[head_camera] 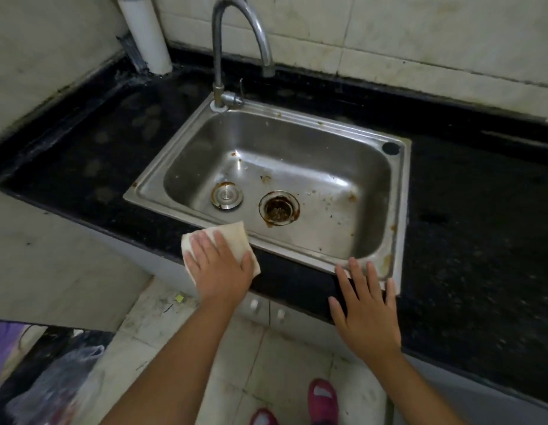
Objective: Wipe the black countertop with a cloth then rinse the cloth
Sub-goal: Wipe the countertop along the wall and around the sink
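A folded off-white cloth (233, 236) lies on the front strip of the black countertop (91, 167), just left of the sink's front edge. My left hand (219, 266) presses flat on top of the cloth with its fingers spread. My right hand (366, 311) rests palm down on the counter's front edge, fingertips touching the front right corner of the steel sink (401, 210), holding nothing. The sink is dry-looking, with rust stains around its drain (279, 208). A curved chrome tap (236, 41) stands at the sink's back left, with no water running.
A loose drain plug (227, 195) sits in the basin left of the drain. A white pipe (145, 32) rises in the back left corner. Tiled walls close the back and left. Below are cabinet doors (268, 311), a tiled floor and pink slippers (323, 400).
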### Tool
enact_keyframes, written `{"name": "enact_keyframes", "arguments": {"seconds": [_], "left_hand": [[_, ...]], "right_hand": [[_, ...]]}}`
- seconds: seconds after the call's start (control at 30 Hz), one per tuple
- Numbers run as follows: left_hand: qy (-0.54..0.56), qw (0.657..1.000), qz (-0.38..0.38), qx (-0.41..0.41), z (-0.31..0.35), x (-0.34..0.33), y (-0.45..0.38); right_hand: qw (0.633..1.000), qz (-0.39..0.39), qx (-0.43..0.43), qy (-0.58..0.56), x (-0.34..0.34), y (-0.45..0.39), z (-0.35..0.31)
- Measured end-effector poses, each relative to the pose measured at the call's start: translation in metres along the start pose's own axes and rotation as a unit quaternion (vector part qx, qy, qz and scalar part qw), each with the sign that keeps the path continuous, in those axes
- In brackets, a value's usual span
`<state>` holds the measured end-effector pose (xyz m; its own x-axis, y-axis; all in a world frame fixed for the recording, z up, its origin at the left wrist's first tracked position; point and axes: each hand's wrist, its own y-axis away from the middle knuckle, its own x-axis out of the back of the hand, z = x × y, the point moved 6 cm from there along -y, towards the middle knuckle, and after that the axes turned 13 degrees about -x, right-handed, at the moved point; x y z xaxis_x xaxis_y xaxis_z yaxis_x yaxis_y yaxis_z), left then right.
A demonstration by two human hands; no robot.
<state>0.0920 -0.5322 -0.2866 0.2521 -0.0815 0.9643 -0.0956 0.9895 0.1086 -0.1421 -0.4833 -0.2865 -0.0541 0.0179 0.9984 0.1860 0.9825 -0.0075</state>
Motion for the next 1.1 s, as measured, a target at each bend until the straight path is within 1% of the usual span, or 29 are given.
{"name": "enact_keyframes", "arguments": {"seconds": [0.13, 0.27, 0.4, 0.47, 0.53, 0.67, 0.73, 0.83, 0.97, 1.1], "left_hand": [[-0.035, 0.999, -0.023, 0.012, -0.050, 0.017, -0.021], [-0.045, 0.998, -0.041, 0.011, -0.059, 0.021, -0.027], [-0.041, 0.998, -0.051, 0.012, -0.059, 0.021, -0.028], [-0.041, 0.997, -0.060, 0.018, -0.060, 0.020, -0.026], [-0.047, 0.997, -0.059, 0.013, -0.061, 0.019, -0.025], [-0.042, 0.997, -0.058, 0.034, -0.086, 0.027, -0.032], [-0.044, 0.996, -0.060, 0.040, -0.106, 0.035, -0.041], [-0.058, 0.996, -0.059, 0.017, -0.134, 0.045, -0.056], [-0.058, 0.997, -0.032, -0.025, -0.175, 0.056, -0.074], [-0.066, 0.996, -0.039, -0.048, -0.225, 0.068, -0.099]], "right_hand": [[1.000, 0.020, 0.007, 0.008, 0.002, -0.004, -0.002], [1.000, 0.027, 0.003, 0.006, 0.001, -0.004, -0.003], [0.998, 0.056, 0.025, 0.009, 0.011, -0.002, -0.012], [0.996, 0.080, 0.043, -0.023, 0.018, 0.002, -0.034], [0.992, 0.089, 0.063, -0.065, 0.025, 0.002, -0.071], [0.992, 0.033, 0.075, -0.099, 0.012, -0.010, -0.152], [0.993, 0.008, 0.059, -0.102, 0.005, -0.020, -0.187], [0.995, -0.021, 0.027, -0.091, -0.005, -0.033, -0.229], [0.999, -0.009, 0.008, -0.041, -0.019, -0.030, -0.245], [1.000, 0.002, -0.008, -0.009, -0.022, -0.026, -0.245]]}}
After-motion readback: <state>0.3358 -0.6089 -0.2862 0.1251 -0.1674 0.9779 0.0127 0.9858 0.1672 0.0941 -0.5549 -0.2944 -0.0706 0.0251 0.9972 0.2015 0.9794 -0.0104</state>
